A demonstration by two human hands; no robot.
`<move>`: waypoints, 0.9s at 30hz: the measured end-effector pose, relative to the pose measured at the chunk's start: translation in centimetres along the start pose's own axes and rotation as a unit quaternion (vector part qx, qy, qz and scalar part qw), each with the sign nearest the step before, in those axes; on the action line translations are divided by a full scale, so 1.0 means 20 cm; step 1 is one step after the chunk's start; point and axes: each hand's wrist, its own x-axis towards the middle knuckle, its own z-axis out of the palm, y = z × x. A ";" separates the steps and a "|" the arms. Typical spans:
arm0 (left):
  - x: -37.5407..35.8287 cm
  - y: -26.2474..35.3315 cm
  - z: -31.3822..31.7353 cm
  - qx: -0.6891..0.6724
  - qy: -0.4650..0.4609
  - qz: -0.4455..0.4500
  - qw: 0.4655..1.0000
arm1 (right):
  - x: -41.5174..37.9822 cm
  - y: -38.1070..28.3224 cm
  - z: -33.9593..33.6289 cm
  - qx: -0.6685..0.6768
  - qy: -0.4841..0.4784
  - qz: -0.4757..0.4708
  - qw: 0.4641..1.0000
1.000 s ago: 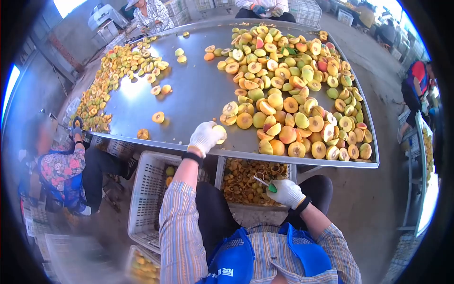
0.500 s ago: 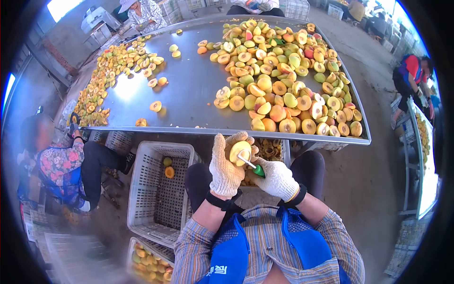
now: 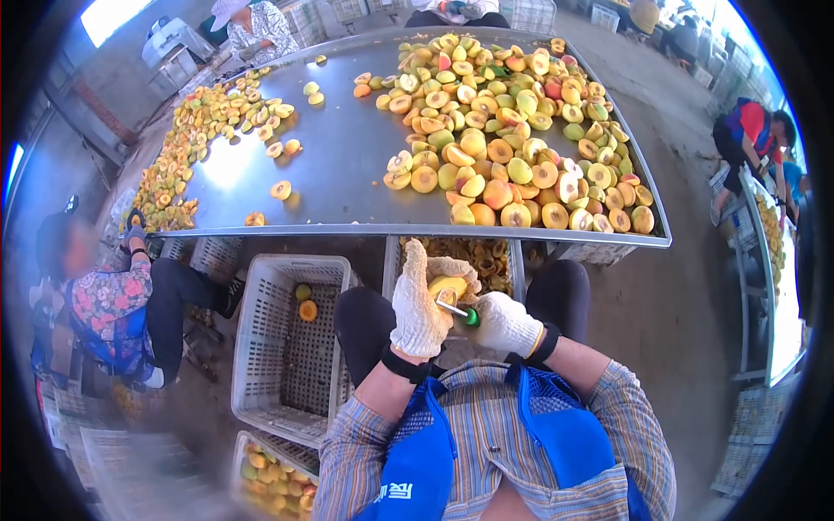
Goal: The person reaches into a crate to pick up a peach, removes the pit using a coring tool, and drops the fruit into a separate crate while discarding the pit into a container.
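Left hand (image 3: 420, 308), gloved in white knit, clamped around a halved peach (image 3: 446, 286), cut face up, held over the lap just below the edge of the steel surface (image 3: 347, 165). Right hand (image 3: 504, 324), gloved too, grip closed on a green-handled pitting tool (image 3: 460, 311), metal tip touching the peach's cut face. Directly beyond the hands, a crate of pits and scraps (image 3: 486, 259) under the surface edge. Left of the knees, a white crate (image 3: 291, 347) holding two fruit pieces. Heaped peach halves (image 3: 512, 148) on the surface's right part.
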 end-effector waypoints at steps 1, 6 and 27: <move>0.00 0.00 0.00 0.000 0.000 0.000 1.000 | 0.07 0.08 0.06 -0.148 0.010 -0.243 0.959; -0.01 0.08 0.05 0.046 -0.057 -0.058 0.996 | 0.12 0.17 0.12 0.128 -0.009 -0.268 0.955; 0.46 0.14 -0.16 0.788 0.077 0.464 0.397 | 0.19 0.41 0.12 -0.108 0.023 -0.060 0.992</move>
